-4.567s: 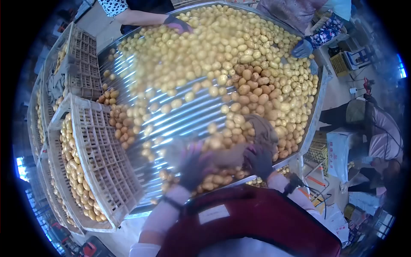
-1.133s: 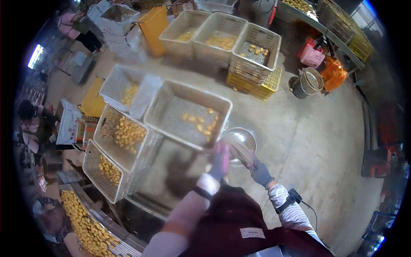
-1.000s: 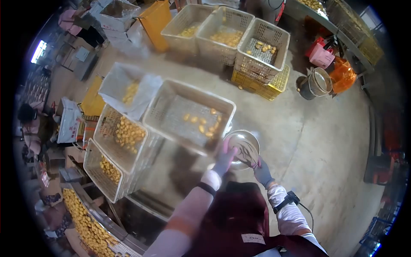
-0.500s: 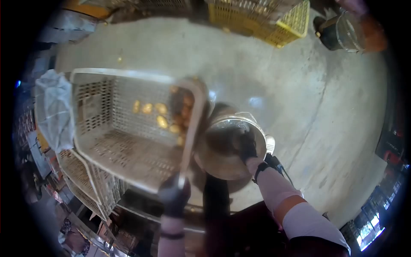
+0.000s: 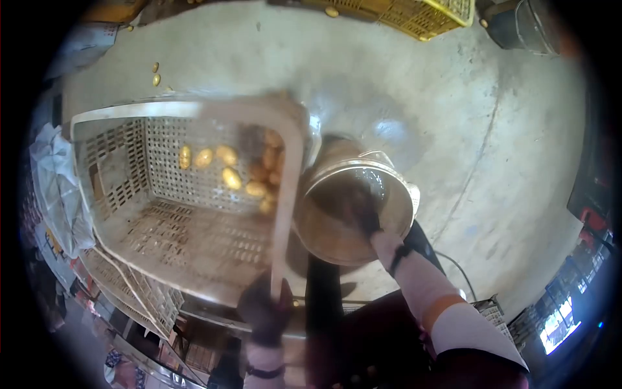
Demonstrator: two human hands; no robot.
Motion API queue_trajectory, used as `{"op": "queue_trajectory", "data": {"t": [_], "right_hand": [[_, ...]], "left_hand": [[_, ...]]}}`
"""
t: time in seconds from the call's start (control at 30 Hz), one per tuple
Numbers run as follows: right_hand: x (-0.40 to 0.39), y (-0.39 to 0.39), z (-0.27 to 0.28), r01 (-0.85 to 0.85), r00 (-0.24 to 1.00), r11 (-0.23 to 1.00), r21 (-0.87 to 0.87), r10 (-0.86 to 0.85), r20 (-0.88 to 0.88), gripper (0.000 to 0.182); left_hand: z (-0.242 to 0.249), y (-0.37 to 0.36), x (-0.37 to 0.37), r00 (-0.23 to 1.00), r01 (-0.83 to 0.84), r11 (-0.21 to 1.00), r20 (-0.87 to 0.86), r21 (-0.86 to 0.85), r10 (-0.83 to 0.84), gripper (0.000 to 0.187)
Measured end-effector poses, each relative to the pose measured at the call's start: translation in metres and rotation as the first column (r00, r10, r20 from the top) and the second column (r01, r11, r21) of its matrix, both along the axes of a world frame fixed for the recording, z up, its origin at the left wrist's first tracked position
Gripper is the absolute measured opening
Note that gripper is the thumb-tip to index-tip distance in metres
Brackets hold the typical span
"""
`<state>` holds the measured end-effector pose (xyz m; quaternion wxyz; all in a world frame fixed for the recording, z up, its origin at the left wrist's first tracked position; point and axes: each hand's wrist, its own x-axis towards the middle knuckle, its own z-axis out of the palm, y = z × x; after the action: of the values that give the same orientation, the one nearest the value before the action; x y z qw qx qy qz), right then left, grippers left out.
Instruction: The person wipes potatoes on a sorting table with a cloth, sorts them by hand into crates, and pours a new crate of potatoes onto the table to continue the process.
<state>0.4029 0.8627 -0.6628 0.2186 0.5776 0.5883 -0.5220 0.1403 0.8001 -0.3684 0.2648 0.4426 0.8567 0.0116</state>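
Observation:
A large white plastic crate (image 5: 155,269) with perforated walls stands at the left. Several yellow oval pieces (image 5: 204,157), perhaps potatoes, lie in it, with darker brownish ones by its right wall. My left hand (image 5: 265,305), in a dark glove, is closed on the crate's near right rim. Right of the crate is a round bucket (image 5: 317,243). My right hand (image 5: 359,211), also dark-gloved, reaches down inside the bucket; its fingers are blurred in shadow, and whatever they may hold is hidden.
A yellow crate (image 5: 424,19) sits at the top, with another bucket (image 5: 518,29) to its right. Loose yellow pieces (image 5: 156,79) lie on the floor behind the white crate. A whitish sack (image 5: 58,188) and more crates (image 5: 133,292) are at the left.
The view has shifted, so the yellow crate and far bucket sit higher and the white crate further left. My left hand stays on the rim; my right hand is still inside the bucket.

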Motion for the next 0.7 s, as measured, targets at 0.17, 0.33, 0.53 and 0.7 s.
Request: {"op": "queue_trajectory", "data": {"t": [0.17,0.33,0.53,0.7], "right_hand": [[-0.001,0.012,0.171,0.251,0.943,0.904,0.345,-0.148,-0.299,0.031],[-0.017,0.042,0.211,0.016,0.948,0.745,0.667,0.2,-0.247,0.031],[-0.048,0.069,0.084,-0.363,0.927,0.795,0.486,0.363,0.098,0.02],[-0.056,0.033,-0.071,-0.499,0.866,0.85,0.167,0.489,0.103,0.024]], "left_hand": [[0.002,0.002,-0.001,0.999,-0.018,1.0,0.043,0.019,0.018,0.036],[-0.001,0.001,-0.002,1.0,0.029,0.998,-0.002,0.065,-0.028,0.031],[-0.006,0.006,-0.002,0.997,0.064,0.988,-0.046,0.143,-0.058,0.025],[-0.004,0.006,-0.005,0.997,0.069,0.996,0.01,0.063,-0.07,0.022]]}}
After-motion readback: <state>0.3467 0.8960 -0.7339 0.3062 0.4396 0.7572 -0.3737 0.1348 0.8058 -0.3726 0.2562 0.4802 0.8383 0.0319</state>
